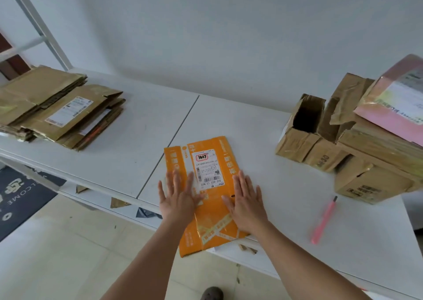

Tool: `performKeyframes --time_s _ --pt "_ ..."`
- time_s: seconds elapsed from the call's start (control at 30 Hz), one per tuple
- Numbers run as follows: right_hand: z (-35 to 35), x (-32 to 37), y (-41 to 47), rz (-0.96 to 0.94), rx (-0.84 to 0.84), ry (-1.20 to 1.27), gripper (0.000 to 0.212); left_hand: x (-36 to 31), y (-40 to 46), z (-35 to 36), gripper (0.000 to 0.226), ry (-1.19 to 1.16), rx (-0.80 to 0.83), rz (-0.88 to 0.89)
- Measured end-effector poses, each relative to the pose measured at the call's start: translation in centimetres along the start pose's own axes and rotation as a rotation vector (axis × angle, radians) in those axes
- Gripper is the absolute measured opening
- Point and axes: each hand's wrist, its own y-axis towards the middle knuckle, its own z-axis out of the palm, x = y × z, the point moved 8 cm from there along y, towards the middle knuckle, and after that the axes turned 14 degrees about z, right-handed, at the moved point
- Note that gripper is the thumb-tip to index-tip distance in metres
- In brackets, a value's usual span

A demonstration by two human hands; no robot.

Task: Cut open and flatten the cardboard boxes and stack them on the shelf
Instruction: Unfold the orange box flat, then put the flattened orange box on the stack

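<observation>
Pressing flattened orange box (207,192): left hand (177,199); right hand (246,204).

1. White shelf surface (297,208), two panels meeting at a dark seam left of centre.
2. Far left: stack of flattened brown cardboard boxes (61,112); shipping label on the top one.
3. Centre, near edge: flattened orange box (206,196), white label facing up; its near end overhangs the edge.
4. Right: pink utility knife (324,220), lying apart from the boxes.
5. Far right: pile of unflattened brown boxes (343,150); one open-topped; a pink box (393,107) on top.
</observation>
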Motion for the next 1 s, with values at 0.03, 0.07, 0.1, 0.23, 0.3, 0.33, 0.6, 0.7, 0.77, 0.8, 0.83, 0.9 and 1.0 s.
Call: performKeyframes --time_s 0.03,0.07,0.1,0.23,0.3,0.33,0.6,0.7,0.77,0.8,0.83,0.9,1.0 --pt "0.2 0.2 -0.3 0.034 -0.003 0.032 0.078 -0.2 -0.1 -0.2 0.078 -0.052 -0.018 -0.043" --pt "0.6 0.3 -0.8 0.063 -0.003 0.06 0.078 -0.2 -0.5 -0.4 0.077 -0.136 -0.05 -0.095" --pt "1.0 0.4 -1.4 0.082 -0.007 0.082 0.077 -0.2 -1.1 -0.5 0.078 -0.243 -0.094 -0.157" --pt "1.9 0.2 -4.0 0.089 -0.056 0.12 0.075 1.7 -4.4 -0.2 0.081 -0.602 -0.208 -0.419" --pt "1.9 0.0 -4.6 0.082 -0.065 0.142 0.073 2.5 -5.9 0.8 0.078 -0.81 -0.186 -0.558" --pt "1.9 0.0 -4.8 0.081 -0.06 0.15 0.071 2.7 -6.4 1.4 0.076 -0.932 -0.185 -0.618" --pt "2.0 0.3 -6.2 0.03 0.044 0.35 0.064 3.6 -7.8 0.3 0.024 -1.245 -0.346 -0.621" --pt "0.1 0.4 -6.9 0.001 0.03 0.627 0.055 4.3 -8.5 -1.8 0.013 -1.269 -0.445 -0.571" --pt "-1.7 1.1 -7.2 -0.026 0.036 0.829 0.051 4.7 -9.0 -3.3 0.01 -1.3 -0.47 -0.534" --pt "-2.6 1.6 -7.4 -0.054 0.053 0.927 0.049 4.9 -9.3 -3.9 0.01 -1.333 -0.473 -0.519" --pt "-3.4 2.4 -7.5 -0.088 0.086 1.024 0.046 5.2 -9.6 -4.5 0.017 -1.369 -0.476 -0.51" --pt "-4.8 4.2 -7.6 -0.156 0.149 1.156 0.037 6.2 -10.3 -5.5 0.03 -1.436 -0.477 -0.51" --pt "-6.2 6.7 -7.8 -0.206 0.132 1.189 0.036 8.3 -11.5 -6.6 0.036 -1.474 -0.469 -0.532"
